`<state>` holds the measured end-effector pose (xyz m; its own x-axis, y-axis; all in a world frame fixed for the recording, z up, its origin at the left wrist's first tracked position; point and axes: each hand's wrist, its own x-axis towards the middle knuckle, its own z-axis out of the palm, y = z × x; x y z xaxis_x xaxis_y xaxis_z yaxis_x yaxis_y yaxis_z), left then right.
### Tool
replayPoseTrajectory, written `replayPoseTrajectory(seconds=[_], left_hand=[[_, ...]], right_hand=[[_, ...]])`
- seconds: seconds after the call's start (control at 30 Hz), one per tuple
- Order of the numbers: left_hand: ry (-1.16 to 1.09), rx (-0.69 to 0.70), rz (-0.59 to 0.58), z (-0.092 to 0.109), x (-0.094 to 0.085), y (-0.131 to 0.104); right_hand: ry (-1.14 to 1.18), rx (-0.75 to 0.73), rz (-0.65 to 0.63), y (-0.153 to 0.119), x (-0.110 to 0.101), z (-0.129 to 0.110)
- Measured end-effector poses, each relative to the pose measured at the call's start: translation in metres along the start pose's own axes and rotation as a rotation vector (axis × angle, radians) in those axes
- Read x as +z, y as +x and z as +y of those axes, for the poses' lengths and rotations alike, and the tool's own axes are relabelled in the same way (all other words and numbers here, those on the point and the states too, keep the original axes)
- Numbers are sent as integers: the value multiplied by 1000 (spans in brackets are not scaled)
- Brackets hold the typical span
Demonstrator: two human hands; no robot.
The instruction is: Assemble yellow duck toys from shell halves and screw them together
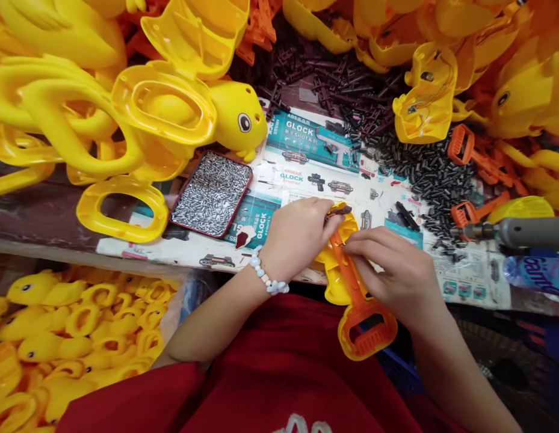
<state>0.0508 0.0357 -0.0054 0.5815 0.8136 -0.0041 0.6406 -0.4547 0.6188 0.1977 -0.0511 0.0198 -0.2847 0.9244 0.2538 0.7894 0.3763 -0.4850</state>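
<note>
A yellow plastic duck half-shell (pixel 336 290) lies at the table's front edge, with an orange handled part (pixel 368 331) set along it. My left hand (pixel 301 231) is closed over the shell's upper end, thumb beside a small dark brown plastic part (pixel 340 210). The fingertips of my right hand (pixel 396 270) are pinched together against the orange part's shaft; whatever is between them is hidden or too small to name. Left of my hands sits a dark red tray (pixel 173 213) of small metal screws.
Many yellow duck shells (pixel 171 114) crowd the left and back. Dark brown parts (pixel 324 72) and black cylinders (pixel 441 180) are heaped behind. A power screwdriver (pixel 527 233) and plastic bottle (pixel 536 275) are at right. A bin of ducks (pixel 49 288) stands lower left.
</note>
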Motion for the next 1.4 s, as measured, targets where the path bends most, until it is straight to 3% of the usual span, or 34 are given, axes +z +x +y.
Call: replayPoseTrajectory(seconds=[0.23,0.4,0.5,0.63,0.87,1.0,1.17,1.3,1.4], left_hand=[[4,-37,-15,5,2,-3],[-118,12,-9,2,-1,-11],[-284,101,49,-5,-1,-21],[-393,88,155,-9,7,-34],[-371,130,314,-4,23,-48],[-272,188,332,-2,22,-51],[-190,219,356,2,21,-52],[-224,241,361,-1,20,-52],[-345,155,254,-11,12,-51]], right_hand=[[4,-58,-19,4,0,-1],[-24,-2,68,7,5,-5],[-47,114,111,4,9,-7],[-43,90,139,-1,16,-12],[-55,146,274,3,30,-16],[-213,91,372,5,36,-19],[-386,74,363,9,38,-24],[-343,65,375,11,38,-24],[-257,80,368,7,34,-20]])
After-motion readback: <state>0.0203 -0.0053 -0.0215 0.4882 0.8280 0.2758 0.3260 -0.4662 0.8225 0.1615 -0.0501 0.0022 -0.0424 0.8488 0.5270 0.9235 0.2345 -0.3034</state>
